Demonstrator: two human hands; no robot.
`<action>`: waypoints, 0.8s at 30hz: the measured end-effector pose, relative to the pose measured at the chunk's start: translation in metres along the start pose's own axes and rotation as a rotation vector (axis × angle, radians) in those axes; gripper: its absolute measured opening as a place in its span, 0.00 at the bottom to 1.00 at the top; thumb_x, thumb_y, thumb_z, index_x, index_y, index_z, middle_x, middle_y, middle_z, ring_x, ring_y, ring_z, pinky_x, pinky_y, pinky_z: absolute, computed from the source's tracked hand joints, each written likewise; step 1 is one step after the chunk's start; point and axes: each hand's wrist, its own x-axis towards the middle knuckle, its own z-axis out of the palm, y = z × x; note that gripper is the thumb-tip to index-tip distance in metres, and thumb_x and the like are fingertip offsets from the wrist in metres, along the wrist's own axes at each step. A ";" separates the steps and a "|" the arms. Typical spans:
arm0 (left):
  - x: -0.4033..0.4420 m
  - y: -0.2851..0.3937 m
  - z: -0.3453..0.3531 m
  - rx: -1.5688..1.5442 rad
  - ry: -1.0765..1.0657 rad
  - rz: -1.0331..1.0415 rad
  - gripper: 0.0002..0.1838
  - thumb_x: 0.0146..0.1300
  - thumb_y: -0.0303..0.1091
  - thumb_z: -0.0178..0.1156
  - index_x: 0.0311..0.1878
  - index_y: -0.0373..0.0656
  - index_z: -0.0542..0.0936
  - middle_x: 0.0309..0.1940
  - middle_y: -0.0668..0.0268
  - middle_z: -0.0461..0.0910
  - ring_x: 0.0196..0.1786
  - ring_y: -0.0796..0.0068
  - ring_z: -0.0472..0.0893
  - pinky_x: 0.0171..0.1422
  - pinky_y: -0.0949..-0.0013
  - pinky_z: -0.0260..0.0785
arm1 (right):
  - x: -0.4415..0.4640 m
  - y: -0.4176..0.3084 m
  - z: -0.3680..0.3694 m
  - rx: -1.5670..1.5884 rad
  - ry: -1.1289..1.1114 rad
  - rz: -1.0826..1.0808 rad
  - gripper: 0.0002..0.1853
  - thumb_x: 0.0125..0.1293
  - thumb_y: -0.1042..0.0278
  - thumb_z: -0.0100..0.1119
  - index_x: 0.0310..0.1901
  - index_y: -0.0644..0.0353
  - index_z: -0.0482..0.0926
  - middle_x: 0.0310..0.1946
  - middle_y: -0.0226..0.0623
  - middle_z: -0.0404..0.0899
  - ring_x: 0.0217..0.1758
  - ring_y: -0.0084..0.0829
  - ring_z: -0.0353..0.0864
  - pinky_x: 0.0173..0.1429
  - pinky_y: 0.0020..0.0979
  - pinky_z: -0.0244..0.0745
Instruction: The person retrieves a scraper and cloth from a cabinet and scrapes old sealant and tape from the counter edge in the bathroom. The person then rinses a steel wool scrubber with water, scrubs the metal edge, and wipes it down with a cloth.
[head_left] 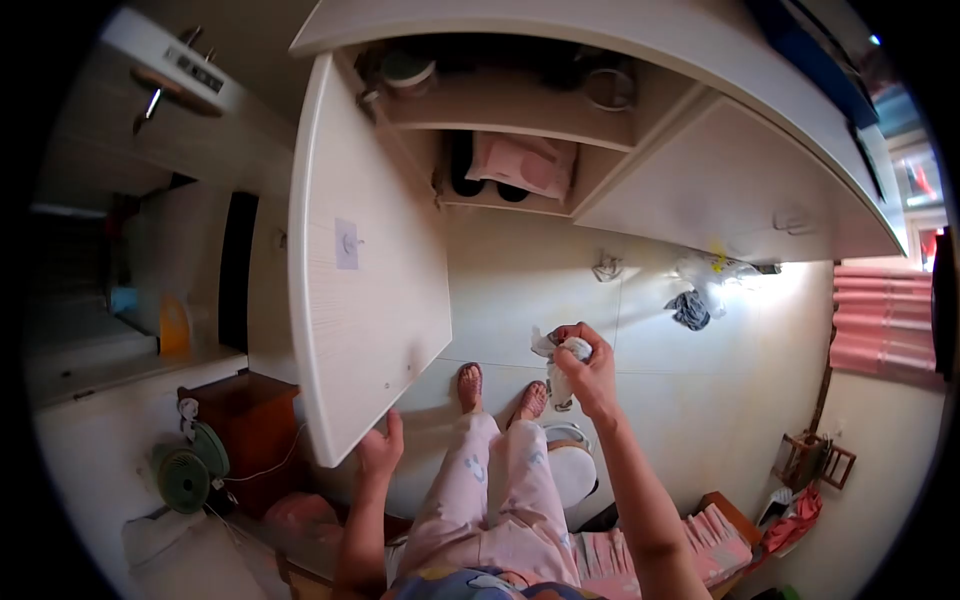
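A white cabinet door [375,270] stands swung open, with a small square hook patch on its inner face. My left hand [381,446] is at the door's lower edge, thumb raised, its fingers partly hidden behind the door. Over the floor, in front of my legs, my right hand [586,368] is closed around a crumpled white plastic bag [560,388] that hangs below the fingers. Inside the open cabinet [510,118], a pink package [522,162] lies on the lower shelf and a round container [408,72] stands on the upper one.
A closed cabinet door [735,185] is at the right. Dark and clear plastic bags [690,310] lie on the floor. A round white lidded bin [570,472] stands beside my legs. A green fan [182,480] is at the lower left, near a brown wooden cabinet [245,425].
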 end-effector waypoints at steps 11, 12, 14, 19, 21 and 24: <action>-0.005 -0.010 0.023 -0.260 0.384 -0.170 0.27 0.61 0.24 0.56 0.62 0.27 0.60 0.58 0.46 0.66 0.61 0.56 0.68 0.66 0.58 0.59 | 0.169 -0.081 0.090 -0.783 0.102 -0.939 0.14 0.55 0.73 0.58 0.45 0.59 0.78 0.43 0.47 0.78 0.41 0.45 0.79 0.44 0.39 0.74; -0.004 -0.005 0.023 -0.311 0.361 -0.202 0.30 0.62 0.24 0.56 0.65 0.29 0.56 0.61 0.48 0.64 0.64 0.58 0.66 0.68 0.58 0.57 | 0.190 -0.092 0.100 -0.897 0.134 -1.028 0.14 0.55 0.74 0.58 0.45 0.60 0.77 0.45 0.47 0.78 0.44 0.47 0.79 0.46 0.40 0.75; -0.004 0.006 0.026 -0.329 0.362 -0.259 0.34 0.63 0.26 0.55 0.68 0.32 0.50 0.65 0.51 0.59 0.66 0.59 0.63 0.70 0.57 0.56 | 0.222 -0.115 0.126 -1.099 0.191 -1.017 0.14 0.59 0.73 0.54 0.47 0.62 0.76 0.47 0.47 0.78 0.46 0.48 0.79 0.48 0.41 0.75; -0.005 0.027 0.041 -0.641 0.258 -0.578 0.32 0.59 0.19 0.51 0.67 0.37 0.54 0.62 0.55 0.62 0.59 0.63 0.71 0.60 0.63 0.64 | 0.305 -0.147 0.165 -1.552 0.181 -0.768 0.14 0.61 0.69 0.51 0.49 0.60 0.76 0.45 0.51 0.79 0.50 0.45 0.79 0.51 0.42 0.75; -0.005 0.029 0.050 -0.671 0.152 -0.599 0.32 0.58 0.17 0.51 0.66 0.37 0.56 0.61 0.55 0.63 0.56 0.65 0.74 0.57 0.64 0.66 | 0.319 -0.144 0.160 -1.655 0.149 -0.827 0.15 0.62 0.66 0.51 0.49 0.60 0.75 0.44 0.50 0.79 0.48 0.45 0.80 0.50 0.42 0.76; -0.002 0.035 0.060 -0.677 0.094 -0.565 0.29 0.59 0.17 0.51 0.65 0.40 0.61 0.59 0.59 0.66 0.52 0.70 0.76 0.52 0.70 0.67 | 0.299 -0.142 0.149 -1.640 0.140 -0.857 0.15 0.63 0.62 0.51 0.48 0.61 0.76 0.42 0.49 0.80 0.45 0.45 0.81 0.48 0.42 0.77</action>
